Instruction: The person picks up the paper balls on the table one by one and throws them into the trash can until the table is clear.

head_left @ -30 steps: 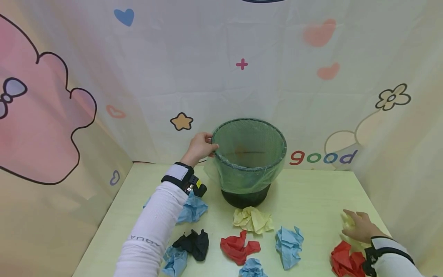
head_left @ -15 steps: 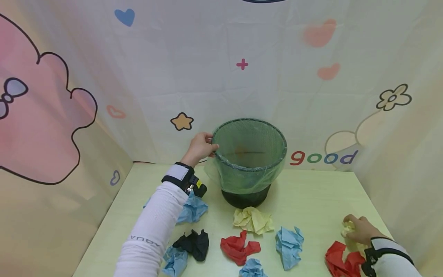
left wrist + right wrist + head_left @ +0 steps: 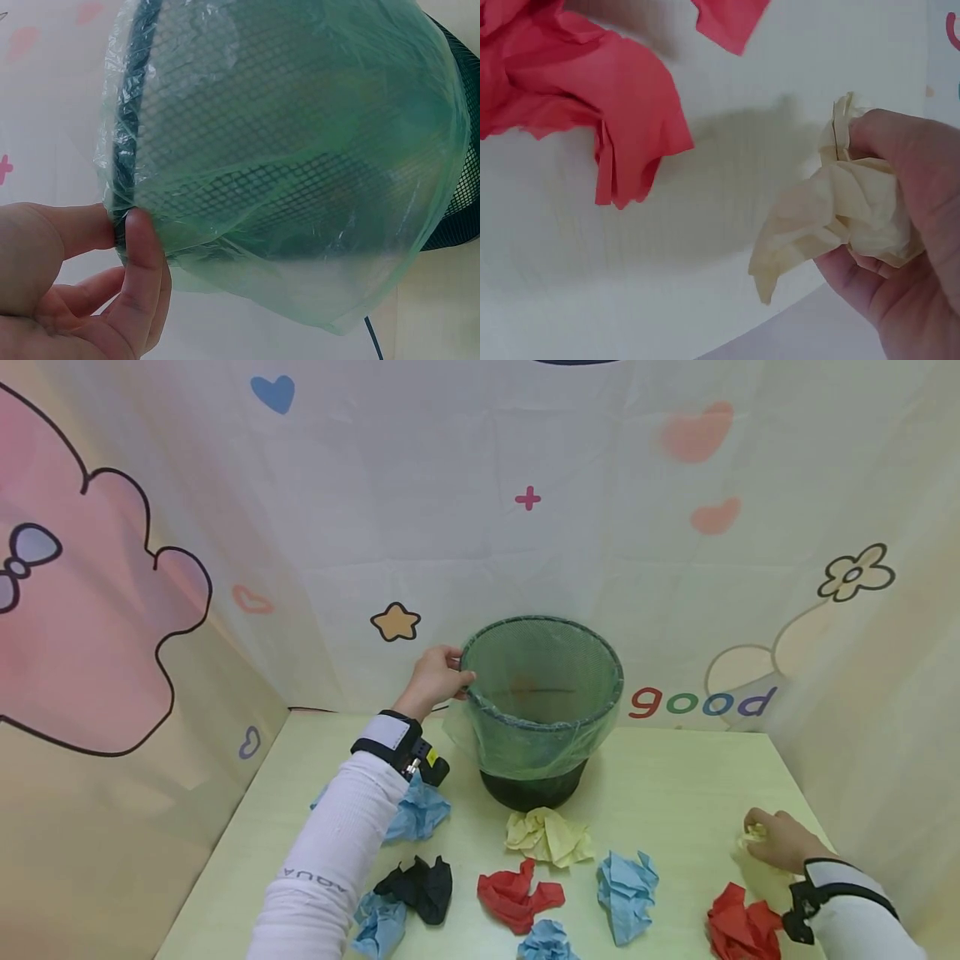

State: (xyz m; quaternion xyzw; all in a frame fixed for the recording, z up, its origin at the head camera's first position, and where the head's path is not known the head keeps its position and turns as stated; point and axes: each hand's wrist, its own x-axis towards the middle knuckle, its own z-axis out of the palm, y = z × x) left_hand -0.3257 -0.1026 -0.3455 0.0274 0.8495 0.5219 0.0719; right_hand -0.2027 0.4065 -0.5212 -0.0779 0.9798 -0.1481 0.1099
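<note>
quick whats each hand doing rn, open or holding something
Left hand: closed, pinching the rim of the green-lined mesh wastebasket.
Right hand: closed, holding crumpled pale-yellow paper.

Gripping crumpled cream paper (image 3: 829, 206) in right hand (image 3: 936, 199) over pale tabletop (image 3: 622, 255); near but apart from crumpled red paper (image 3: 622, 90).

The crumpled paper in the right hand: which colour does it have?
Pale yellow; the paper in the right hand shows best in the right wrist view.

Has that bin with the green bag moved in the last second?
No. In the head view, the bin keeps its place against the printed word "good" just right of it.
</note>
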